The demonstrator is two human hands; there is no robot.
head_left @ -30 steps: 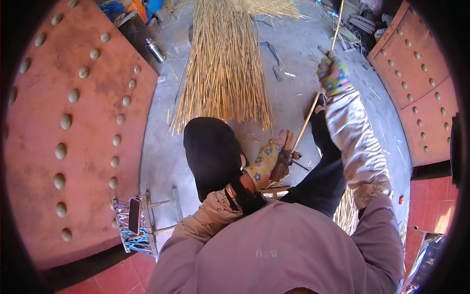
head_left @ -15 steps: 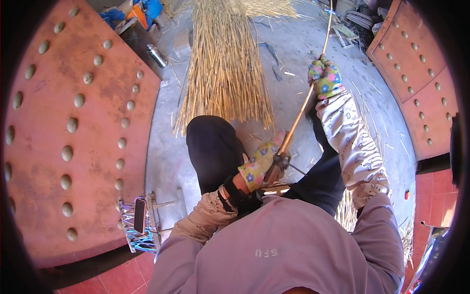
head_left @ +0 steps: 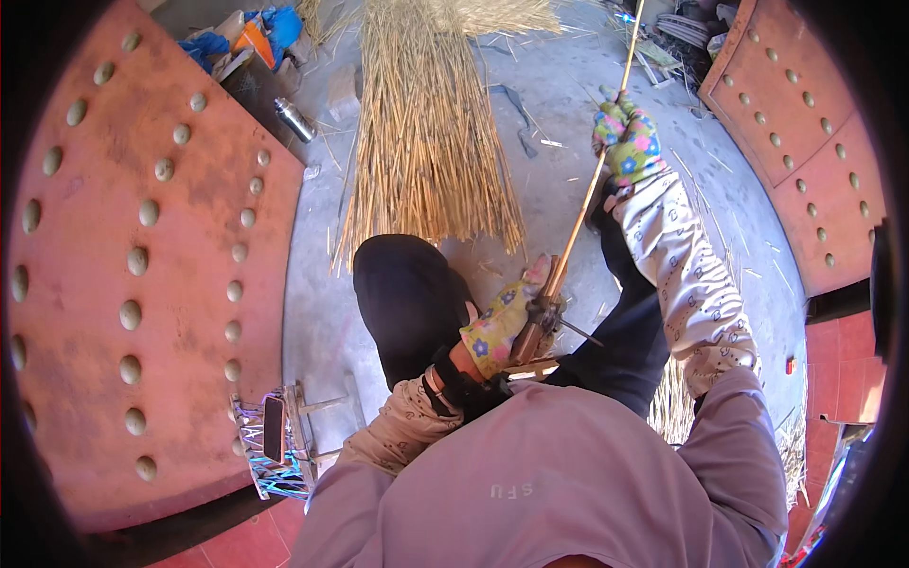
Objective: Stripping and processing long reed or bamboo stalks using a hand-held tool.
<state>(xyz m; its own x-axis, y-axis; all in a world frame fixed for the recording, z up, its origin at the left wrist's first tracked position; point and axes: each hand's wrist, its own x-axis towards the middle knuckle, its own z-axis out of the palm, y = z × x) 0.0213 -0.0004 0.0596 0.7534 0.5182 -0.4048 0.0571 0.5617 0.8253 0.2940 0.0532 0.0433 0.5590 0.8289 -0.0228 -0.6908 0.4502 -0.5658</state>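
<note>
A long, thin tan stalk (head_left: 583,208), like a reed, runs slantwise between my hands and past the right one toward the far edge. My right hand (head_left: 629,144), in a flowered glove, is closed around it at arm's length. Near my lap, my left hand (head_left: 500,327) wears a yellow flowered glove and closes against a brown wooden tool (head_left: 536,333) with a thin metal rod (head_left: 580,332) sticking out to the right. The stalk's near end meets this tool. The left fingers are partly hidden behind the tool.
A big bundle of dry stalks (head_left: 431,161) lies on the grey floor beyond my knees. Studded reddish door panels (head_left: 189,284) stand left and right. A metal flask (head_left: 295,120) is at the far left; a phone (head_left: 274,428) rests on a small rack (head_left: 301,431) near left.
The view has shifted slightly. Both hands keep their grips and nearly their places; the wooden tool appears turned a little, with its metal rod showing more plainly.
</note>
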